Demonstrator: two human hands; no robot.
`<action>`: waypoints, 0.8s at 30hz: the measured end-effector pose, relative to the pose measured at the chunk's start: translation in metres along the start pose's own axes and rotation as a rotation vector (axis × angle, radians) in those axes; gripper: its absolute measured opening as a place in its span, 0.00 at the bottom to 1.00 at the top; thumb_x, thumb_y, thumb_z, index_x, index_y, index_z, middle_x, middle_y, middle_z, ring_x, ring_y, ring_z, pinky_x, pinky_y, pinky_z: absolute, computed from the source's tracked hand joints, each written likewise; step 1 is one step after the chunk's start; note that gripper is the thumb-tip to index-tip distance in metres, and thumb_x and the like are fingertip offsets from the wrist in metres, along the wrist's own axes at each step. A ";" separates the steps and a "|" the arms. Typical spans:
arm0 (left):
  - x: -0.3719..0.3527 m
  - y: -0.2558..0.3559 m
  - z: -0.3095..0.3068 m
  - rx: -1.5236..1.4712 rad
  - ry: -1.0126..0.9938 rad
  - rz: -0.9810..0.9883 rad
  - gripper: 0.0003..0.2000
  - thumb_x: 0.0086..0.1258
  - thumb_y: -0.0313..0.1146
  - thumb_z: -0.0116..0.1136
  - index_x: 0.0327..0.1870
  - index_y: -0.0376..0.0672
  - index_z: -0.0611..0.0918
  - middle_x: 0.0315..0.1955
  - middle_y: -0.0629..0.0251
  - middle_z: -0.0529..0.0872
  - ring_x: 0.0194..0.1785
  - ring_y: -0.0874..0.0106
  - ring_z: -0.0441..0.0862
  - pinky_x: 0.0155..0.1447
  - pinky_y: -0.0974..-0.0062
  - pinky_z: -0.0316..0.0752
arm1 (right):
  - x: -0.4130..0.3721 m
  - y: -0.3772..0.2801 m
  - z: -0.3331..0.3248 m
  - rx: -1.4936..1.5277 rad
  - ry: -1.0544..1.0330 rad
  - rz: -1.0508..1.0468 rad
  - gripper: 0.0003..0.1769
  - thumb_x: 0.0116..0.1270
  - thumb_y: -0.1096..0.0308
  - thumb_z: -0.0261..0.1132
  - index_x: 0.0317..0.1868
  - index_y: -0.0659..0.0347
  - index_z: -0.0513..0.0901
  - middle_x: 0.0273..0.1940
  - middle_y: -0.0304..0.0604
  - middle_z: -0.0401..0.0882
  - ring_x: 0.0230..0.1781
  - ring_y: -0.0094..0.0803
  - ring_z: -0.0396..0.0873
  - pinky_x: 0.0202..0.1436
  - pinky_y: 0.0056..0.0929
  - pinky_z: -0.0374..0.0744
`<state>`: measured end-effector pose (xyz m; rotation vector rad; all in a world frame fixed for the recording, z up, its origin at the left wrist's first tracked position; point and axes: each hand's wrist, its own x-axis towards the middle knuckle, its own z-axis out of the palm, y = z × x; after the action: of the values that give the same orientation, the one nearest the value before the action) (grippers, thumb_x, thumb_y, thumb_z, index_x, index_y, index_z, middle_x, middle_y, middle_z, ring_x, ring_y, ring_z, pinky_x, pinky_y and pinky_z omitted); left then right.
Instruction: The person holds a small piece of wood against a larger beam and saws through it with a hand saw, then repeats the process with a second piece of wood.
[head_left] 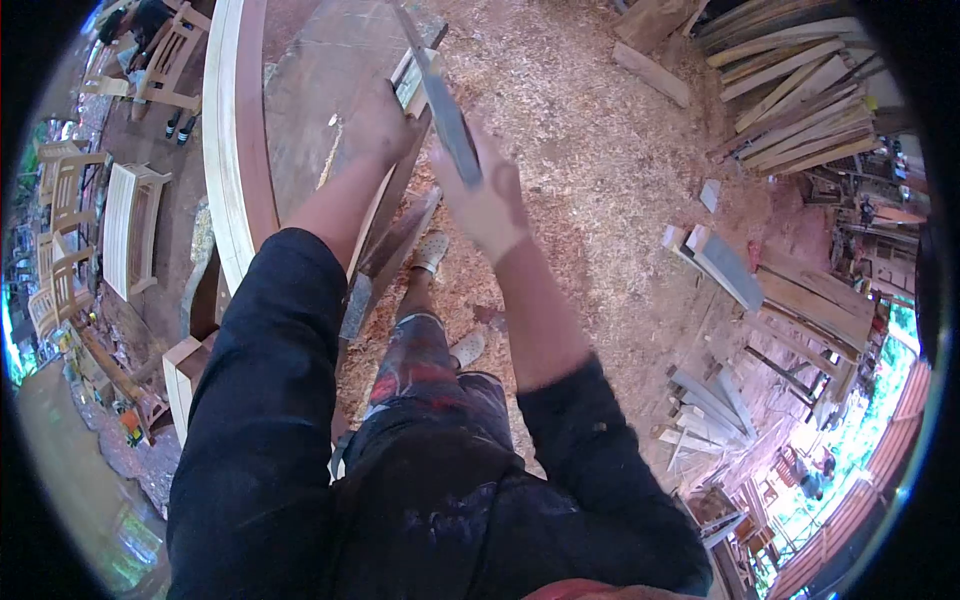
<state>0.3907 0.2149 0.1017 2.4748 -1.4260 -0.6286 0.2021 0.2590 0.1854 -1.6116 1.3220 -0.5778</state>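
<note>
Plank (395,215), narrow and brown with a pale top end, slants against the bench (300,90) edge near the picture's middle. Left hand (375,125) is clamped round its upper end. Right hand (485,205) grips a long flat grey tool (440,100), angled up just beside the plank. Sawdust (580,130) covers the floor. Stacked boards (790,90) lie upper right, and chairs (60,200) stand far left.
</note>
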 end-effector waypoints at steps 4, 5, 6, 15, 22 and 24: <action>-0.001 0.002 -0.001 0.029 0.000 -0.019 0.30 0.68 0.49 0.73 0.65 0.41 0.78 0.59 0.44 0.89 0.61 0.46 0.88 0.65 0.50 0.82 | -0.175 0.017 -0.046 0.056 -0.064 0.162 0.34 0.78 0.63 0.69 0.79 0.65 0.71 0.50 0.61 0.90 0.49 0.52 0.93 0.52 0.43 0.86; 0.001 0.001 0.003 0.062 0.007 -0.025 0.32 0.68 0.54 0.74 0.64 0.43 0.79 0.59 0.47 0.89 0.61 0.48 0.89 0.64 0.50 0.84 | -0.214 0.018 -0.058 0.038 -0.064 0.173 0.35 0.77 0.63 0.69 0.79 0.65 0.70 0.51 0.61 0.90 0.49 0.51 0.93 0.52 0.42 0.86; 0.001 -0.003 0.007 0.048 0.028 -0.011 0.32 0.67 0.55 0.75 0.64 0.43 0.79 0.59 0.47 0.89 0.60 0.48 0.90 0.64 0.50 0.84 | -0.235 0.018 -0.066 0.021 -0.061 0.183 0.35 0.76 0.63 0.69 0.79 0.65 0.70 0.51 0.60 0.90 0.49 0.50 0.93 0.53 0.40 0.86; 0.005 -0.010 0.013 -0.057 0.074 0.074 0.31 0.69 0.54 0.73 0.63 0.42 0.79 0.59 0.46 0.88 0.60 0.47 0.89 0.63 0.49 0.83 | 0.044 0.005 0.021 0.038 0.067 -0.126 0.30 0.76 0.56 0.69 0.72 0.63 0.77 0.45 0.64 0.88 0.48 0.64 0.88 0.54 0.53 0.84; 0.006 -0.008 0.008 0.005 0.040 0.046 0.31 0.69 0.53 0.73 0.65 0.41 0.78 0.56 0.44 0.89 0.60 0.45 0.89 0.64 0.49 0.83 | -0.121 0.016 -0.025 -0.001 -0.011 0.109 0.35 0.78 0.60 0.69 0.78 0.66 0.71 0.53 0.65 0.90 0.53 0.59 0.92 0.56 0.45 0.87; -0.001 0.000 -0.001 0.006 -0.009 -0.001 0.32 0.69 0.54 0.73 0.65 0.41 0.78 0.57 0.43 0.89 0.62 0.45 0.88 0.65 0.50 0.82 | -0.208 0.022 -0.049 0.082 -0.023 0.158 0.32 0.77 0.62 0.69 0.77 0.65 0.74 0.48 0.55 0.90 0.47 0.41 0.91 0.52 0.37 0.86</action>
<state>0.3908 0.2160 0.1030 2.4806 -1.4315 -0.6382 0.0871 0.4356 0.2290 -1.4287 1.3770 -0.5086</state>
